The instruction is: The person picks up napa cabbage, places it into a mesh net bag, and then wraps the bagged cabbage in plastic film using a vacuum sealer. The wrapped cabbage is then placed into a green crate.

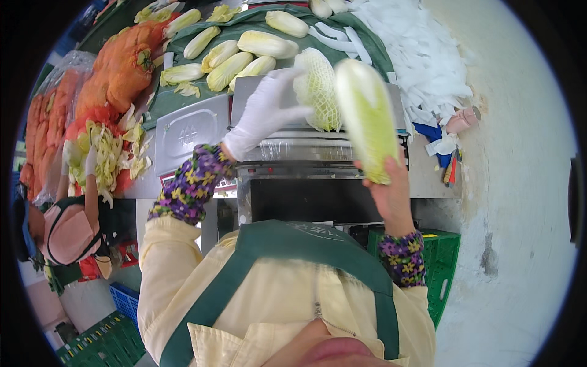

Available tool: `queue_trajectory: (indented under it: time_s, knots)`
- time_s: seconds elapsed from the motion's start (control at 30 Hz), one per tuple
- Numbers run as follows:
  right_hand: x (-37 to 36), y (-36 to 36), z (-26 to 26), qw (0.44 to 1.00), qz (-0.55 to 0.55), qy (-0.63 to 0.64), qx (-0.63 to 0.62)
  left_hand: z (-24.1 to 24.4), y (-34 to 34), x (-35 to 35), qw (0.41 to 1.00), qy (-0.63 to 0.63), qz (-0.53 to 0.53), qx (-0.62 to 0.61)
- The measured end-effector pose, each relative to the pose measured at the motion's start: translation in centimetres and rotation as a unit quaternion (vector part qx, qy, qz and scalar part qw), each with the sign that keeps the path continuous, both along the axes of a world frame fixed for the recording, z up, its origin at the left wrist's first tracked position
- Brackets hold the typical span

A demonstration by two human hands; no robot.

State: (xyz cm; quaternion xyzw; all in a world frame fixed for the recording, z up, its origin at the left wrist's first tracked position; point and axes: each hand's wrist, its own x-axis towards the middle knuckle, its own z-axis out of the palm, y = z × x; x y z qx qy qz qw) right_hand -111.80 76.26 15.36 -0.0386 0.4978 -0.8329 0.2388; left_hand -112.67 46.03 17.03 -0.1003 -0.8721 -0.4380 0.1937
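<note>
My bare right hand (390, 192) grips the leafy lower end of a napa cabbage (367, 114), whose white base points away from me. My left hand (270, 110), in a white glove, has its fingers apart and holds nothing. Just beyond its fingertips, a napa cabbage in a white foam net (318, 91) lies on the metal top of a wrapping machine (284, 149). Clear film shows at the machine's front. Several unwrapped napa cabbages (229, 71) rest on a green cloth (176, 103) behind.
A metal scale (192, 133) stands left of the machine. White foam nets (412, 50) are heaped at the back right, near a pink cup (463, 120) and orange-handled tool (452, 172). Orange mesh sacks (121, 69) lie left, where a co-worker (73, 225) handles leaves. Green crate (442, 275) sits low right.
</note>
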Motion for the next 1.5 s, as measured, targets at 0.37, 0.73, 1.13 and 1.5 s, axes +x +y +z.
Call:
queue_trajectory:
  time_s: [0.37,0.73,1.13,1.5]
  knots:
    - [3.4,4.1,0.5,0.988,-0.071,0.032,0.135,-7.0,3.1,-4.6,0.995,-0.054,0.089,0.012]
    - [2.2,-2.5,-2.0,0.985,-0.046,-0.018,0.164,-3.6,0.6,-7.6,0.942,-0.256,-0.069,0.207]
    - [-3.1,-10.8,-3.5,0.88,-0.096,0.277,0.373,-3.5,5.8,-4.3,0.989,-0.042,0.096,0.102]
    - [-6.4,-16.1,-7.1,0.54,-0.11,0.593,0.587,-4.6,2.8,1.5,0.99,-0.033,0.137,-0.023]
